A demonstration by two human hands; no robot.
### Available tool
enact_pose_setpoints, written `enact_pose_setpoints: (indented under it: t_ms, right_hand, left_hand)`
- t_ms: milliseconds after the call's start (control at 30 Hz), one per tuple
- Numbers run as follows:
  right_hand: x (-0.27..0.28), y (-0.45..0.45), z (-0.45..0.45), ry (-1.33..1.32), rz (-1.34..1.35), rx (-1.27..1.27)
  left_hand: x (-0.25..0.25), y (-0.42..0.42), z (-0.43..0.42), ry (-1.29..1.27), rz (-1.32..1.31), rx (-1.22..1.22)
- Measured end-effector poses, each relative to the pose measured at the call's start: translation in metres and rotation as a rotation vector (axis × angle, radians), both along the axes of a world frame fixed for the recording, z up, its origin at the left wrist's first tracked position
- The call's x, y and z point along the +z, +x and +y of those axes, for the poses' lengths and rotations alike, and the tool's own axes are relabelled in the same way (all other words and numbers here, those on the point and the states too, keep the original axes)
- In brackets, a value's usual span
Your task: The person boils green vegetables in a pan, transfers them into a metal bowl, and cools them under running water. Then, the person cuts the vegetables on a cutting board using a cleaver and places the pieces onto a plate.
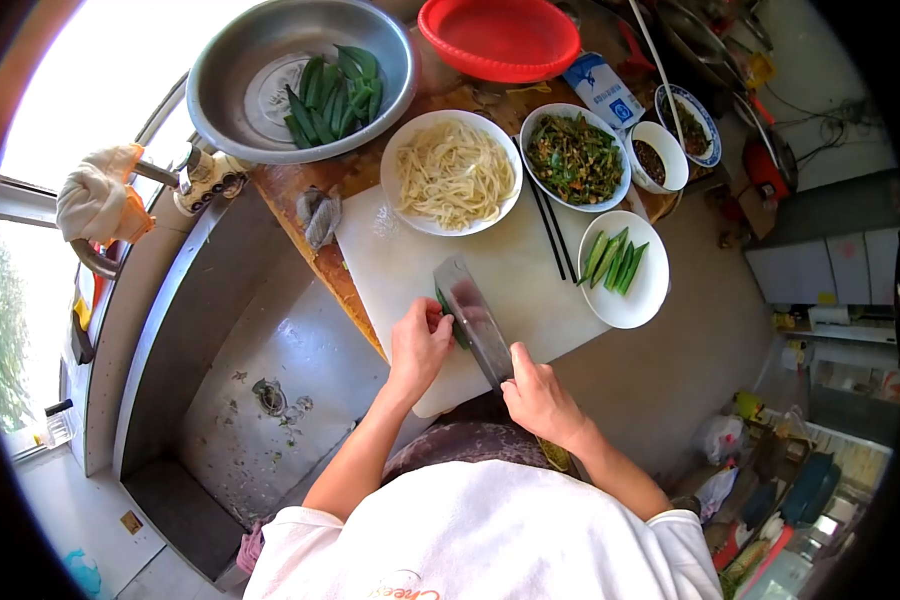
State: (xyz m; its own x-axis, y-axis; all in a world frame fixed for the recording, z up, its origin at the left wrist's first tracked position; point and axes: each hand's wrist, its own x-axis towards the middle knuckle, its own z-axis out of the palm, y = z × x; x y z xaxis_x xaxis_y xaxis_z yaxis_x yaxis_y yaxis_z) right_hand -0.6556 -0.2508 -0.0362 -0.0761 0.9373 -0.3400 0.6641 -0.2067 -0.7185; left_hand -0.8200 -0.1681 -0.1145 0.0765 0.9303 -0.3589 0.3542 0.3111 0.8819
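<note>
My left hand point(420, 345) presses an okra pod point(458, 332) against the white cutting board point(375, 262), fingers bent around it. Most of the pod is hidden by those fingers and the blade. In my right hand point(544, 396) is the handle of a cleaver point(477, 322); its wide blade stands right beside the pod and the left fingertips. To the right, a white plate point(632, 312) holds several cut okra pieces point(615, 262). Several whole okra pods point(338, 98) lie in a metal basin point(232, 85) at the back left.
A plate of pale strands point(455, 172), a plate of chopped greens point(577, 160) and black chopsticks point(552, 238) lie beyond the blade. Behind are a red basin point(500, 42), a carton point(604, 90) and a small sauce bowl point(670, 160). The sink point(260, 335) and a grey rag point(319, 217) are left.
</note>
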Motion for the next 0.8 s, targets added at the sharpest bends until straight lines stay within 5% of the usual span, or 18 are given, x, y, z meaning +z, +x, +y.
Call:
enact_pose_setpoints:
  t_ms: [467,633,733,800]
  right_hand:
    - [-0.024,-0.007,-0.003,0.033,-0.167,0.049]
    - [-0.014,0.022,-0.004,0.142,0.168,-0.108]
    - [0.003,0.037,0.001,-0.181,0.396,-0.306]
    - [-0.012,0.048,-0.006,-0.169,0.508,-0.341]
  left_hand:
    - [0.014,-0.007,0.002,0.134,0.33,-0.076]
    - [0.004,-0.015,-0.004,0.118,0.21,-0.051]
    - [0.001,-0.015,-0.007,0.102,0.166,-0.036]
    - [0.001,-0.013,-0.008,0.112,0.175,-0.038]
